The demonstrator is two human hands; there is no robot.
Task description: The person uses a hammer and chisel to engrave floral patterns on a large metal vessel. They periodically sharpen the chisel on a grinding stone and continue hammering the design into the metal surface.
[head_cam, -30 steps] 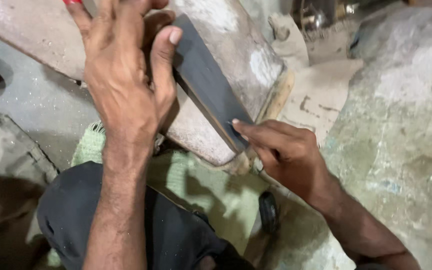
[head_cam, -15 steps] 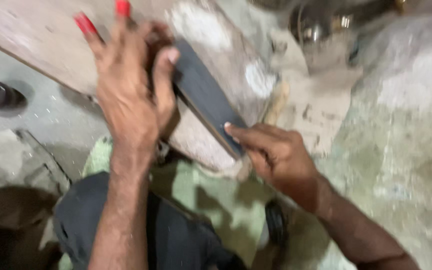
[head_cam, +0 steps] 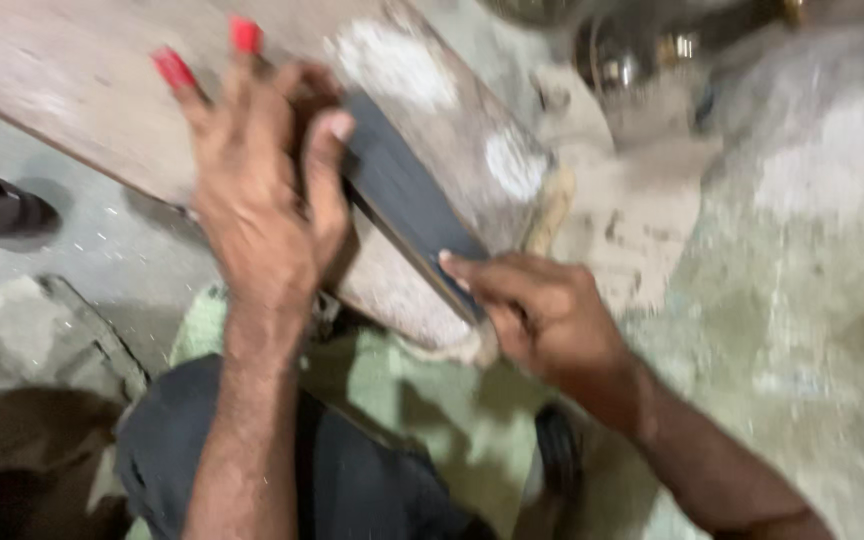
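Dark flat strip (head_cam: 407, 205) between left hand (head_cam: 262, 200) and right hand (head_cam: 542, 315)

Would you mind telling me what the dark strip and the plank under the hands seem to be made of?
The dark strip: probably metal or stone, matte grey-black with straight edges; blur leaves it open. The plank: apparently worn wood, dull brown with pale chalky patches.

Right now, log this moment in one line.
left hand: pressing dark flat strip | right hand: holding strip's near end | under: wooden board | blurred
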